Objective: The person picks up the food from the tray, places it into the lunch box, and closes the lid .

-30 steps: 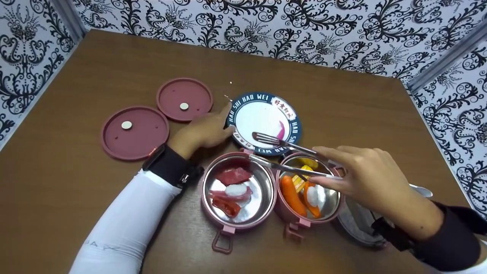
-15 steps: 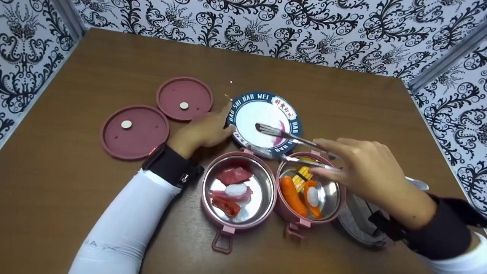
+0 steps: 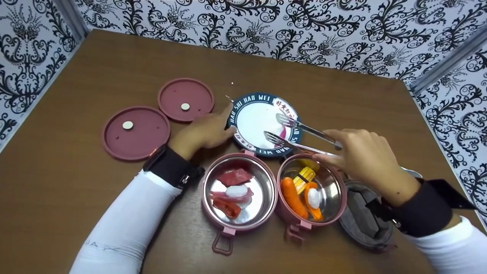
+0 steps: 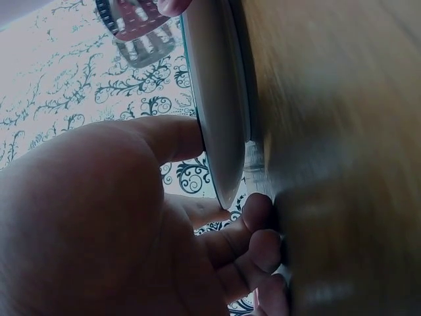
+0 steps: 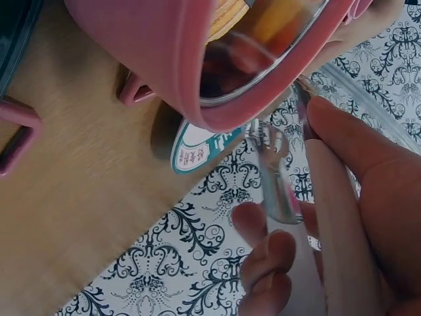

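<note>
"At frame centre, plate (image 3: 251, 121), pink scrap (image 3: 282, 132) on its right part. Grip?"

"Left hand (image 3: 207, 130) grips plate's left rim, probably steadying it. Right hand (image 3: 367, 154) pinches tongs (image 3: 312, 131), tips apart, straddling the scrap in head view; contact unclear."

"Room?"

"Tight below: pots (image 3: 259, 190) just beside the rim. Lids (image 3: 140, 142) left. Worktop (image 3: 342, 99) stretches toward upper right."

The head view looked forward and down at the counter (image 3: 342, 101) from above. Both wrist views looked from close by, tilted sideways; all three caught the plate (image 3: 252, 123).
</note>
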`<action>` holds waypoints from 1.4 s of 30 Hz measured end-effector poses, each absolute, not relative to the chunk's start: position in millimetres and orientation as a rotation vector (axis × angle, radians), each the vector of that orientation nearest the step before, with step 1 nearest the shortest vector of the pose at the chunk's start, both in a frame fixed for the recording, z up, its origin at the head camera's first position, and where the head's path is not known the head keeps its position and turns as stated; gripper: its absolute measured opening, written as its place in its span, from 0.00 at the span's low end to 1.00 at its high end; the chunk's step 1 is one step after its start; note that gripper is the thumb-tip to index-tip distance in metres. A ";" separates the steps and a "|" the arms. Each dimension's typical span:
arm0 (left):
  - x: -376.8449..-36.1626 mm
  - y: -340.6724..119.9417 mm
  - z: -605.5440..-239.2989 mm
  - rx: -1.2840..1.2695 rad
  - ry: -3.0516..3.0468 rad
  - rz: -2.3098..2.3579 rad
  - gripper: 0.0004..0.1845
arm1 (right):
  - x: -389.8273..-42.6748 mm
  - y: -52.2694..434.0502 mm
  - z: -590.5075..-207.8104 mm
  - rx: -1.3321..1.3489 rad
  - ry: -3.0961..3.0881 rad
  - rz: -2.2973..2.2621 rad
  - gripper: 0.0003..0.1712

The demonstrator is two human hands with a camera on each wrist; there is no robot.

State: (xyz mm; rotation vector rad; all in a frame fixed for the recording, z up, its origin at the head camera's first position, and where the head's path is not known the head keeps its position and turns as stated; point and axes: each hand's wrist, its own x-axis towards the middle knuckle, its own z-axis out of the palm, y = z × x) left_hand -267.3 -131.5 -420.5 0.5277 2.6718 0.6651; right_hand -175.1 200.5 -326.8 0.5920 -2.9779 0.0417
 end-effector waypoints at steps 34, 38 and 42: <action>-267.7 -127.9 -418.4 0.530 2.678 0.672 0.43 | -181.4 196.8 -326.5 0.453 -3.178 -0.020 0.31; -266.9 -129.1 -419.8 0.511 2.666 0.666 0.43 | -180.8 196.6 -328.7 0.494 -3.144 -0.008 0.31; -266.7 -130.8 -420.5 0.497 2.665 0.676 0.43 | -180.8 195.7 -330.3 0.529 -3.092 0.014 0.28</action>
